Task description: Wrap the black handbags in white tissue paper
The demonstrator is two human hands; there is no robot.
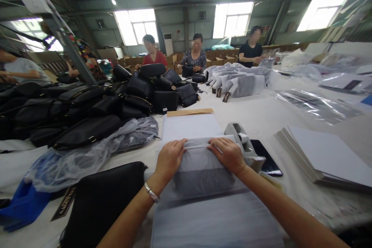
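Observation:
A dark item wrapped in thin white tissue paper (203, 180) lies in front of me on white sheets (215, 221). My left hand (171, 159) pinches the upper left part of the tissue, fingers bent; a silver bracelet is on that wrist. On the upper right, my right hand (228, 155) grips the same folded edge between thumb and fingers. Beyond the hands are more white sheets with a brown strip (190, 112) along their far edge. A grey tape dispenser (247, 143) stands just right of my right hand.
Black bags (139, 85) are heaped at the left, and one black bag (104, 197) lies by my left forearm. Wrapped bags (247, 81) stand farther back. White boards (328, 155), a phone (266, 157) and a blue holder (26, 203) flank me. Several people sit beyond.

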